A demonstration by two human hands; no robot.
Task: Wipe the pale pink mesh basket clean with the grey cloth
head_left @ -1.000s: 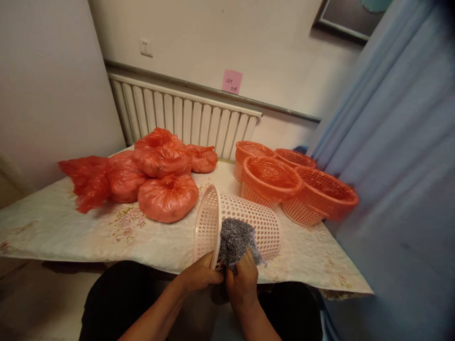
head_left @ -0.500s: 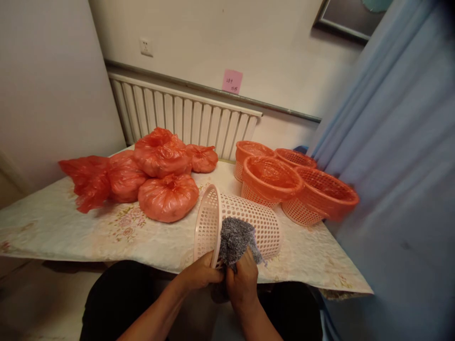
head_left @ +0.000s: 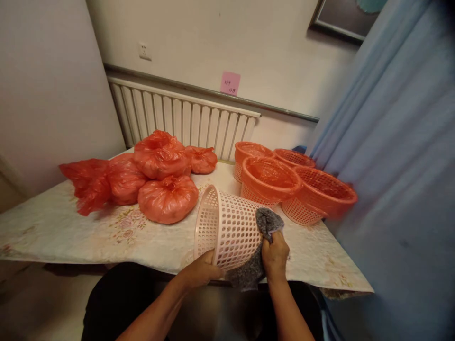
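A pale pink perforated basket [head_left: 227, 227] lies on its side at the table's near edge, its open mouth facing left. My left hand [head_left: 204, 272] is closed on the basket's rim at the bottom. My right hand [head_left: 274, 255] grips a grey cloth [head_left: 265, 222] and presses it against the basket's base end on the right. Part of the cloth hangs below the table edge.
Several tied red plastic bags [head_left: 167, 199] are piled at the back left of the table [head_left: 88, 232]. Several orange baskets [head_left: 272, 180], some lined with red bags, stand at the back right. A white radiator [head_left: 181, 118] runs along the wall, and a blue curtain [head_left: 398, 166] hangs on the right.
My right hand has moved the grey cloth from the basket's near side, close to the rim, rightward to its base end. My left hand still holds the rim.
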